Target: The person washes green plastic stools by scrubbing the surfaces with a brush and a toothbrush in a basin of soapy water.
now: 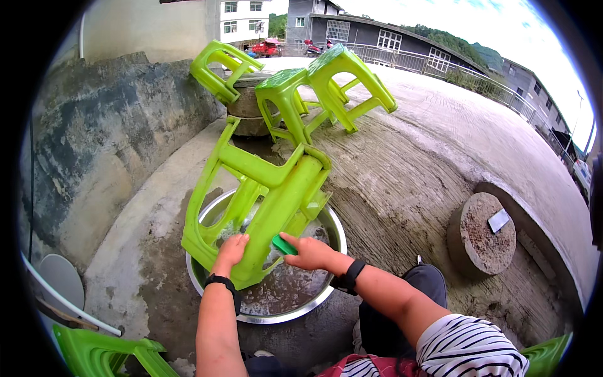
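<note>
A light-green plastic stool (271,212) lies tilted on its side in a wide round metal basin (340,235) that holds murky, sudsy water. My left hand (232,250) grips the stool's near left edge, its thumb up along the plastic. In my right hand (308,253) is a small green brush or scrubber (284,244), held against the right side of the stool; its underside is hidden. Both wrists wear black bands.
Beyond the basin, two green stools (288,99) stand together and another stool (221,70) leans on a stone block (247,101). At right, a phone-like slab (498,220) rests on a concrete cylinder (480,240). A green stool (108,351) is near left; a rough wall (122,113) runs along the left.
</note>
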{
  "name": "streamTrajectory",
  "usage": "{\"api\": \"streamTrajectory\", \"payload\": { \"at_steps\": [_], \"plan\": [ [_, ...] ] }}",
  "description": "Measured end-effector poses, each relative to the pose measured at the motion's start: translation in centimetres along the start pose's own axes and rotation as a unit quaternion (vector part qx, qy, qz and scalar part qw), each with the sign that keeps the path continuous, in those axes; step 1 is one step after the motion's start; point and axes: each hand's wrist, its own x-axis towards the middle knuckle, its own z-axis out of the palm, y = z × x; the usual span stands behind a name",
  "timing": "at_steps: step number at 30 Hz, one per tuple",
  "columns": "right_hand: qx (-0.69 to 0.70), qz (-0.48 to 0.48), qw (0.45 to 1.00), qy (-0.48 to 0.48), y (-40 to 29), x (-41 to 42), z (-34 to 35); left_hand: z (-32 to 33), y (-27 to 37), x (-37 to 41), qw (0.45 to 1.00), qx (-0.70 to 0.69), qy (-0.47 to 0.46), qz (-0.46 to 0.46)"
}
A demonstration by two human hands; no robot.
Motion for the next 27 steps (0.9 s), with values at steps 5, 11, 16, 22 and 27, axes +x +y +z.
{"api": "streamTrajectory", "payload": {
  "at_steps": [5,11,16,22,27],
  "plan": [
    [-0.078,0.115,0.989,0.054,11.0,-5.8,-5.0,0.5,1.6,-1.0,0.989,0.125,0.082,0.003],
    [0.085,0.292,0.938,0.163,13.5,-17.2,-21.6,-2.6,-0.1,-2.8,0.969,0.184,0.122,-0.11],
    [0.21,0.428,0.853,0.214,22.5,-28.6,-17.6,-6.5,-0.9,-2.0,0.987,-0.012,0.117,-0.111],
    [0.451,0.582,0.658,0.158,31.4,-40.9,3.6,-7.9,10.2,-7.3,0.99,-0.127,0.062,-0.025],
    [0.591,0.543,0.565,0.191,32.3,-35.9,10.8,-9.3,12.7,-12.7,0.988,-0.091,0.059,-0.112]
  ]
}}
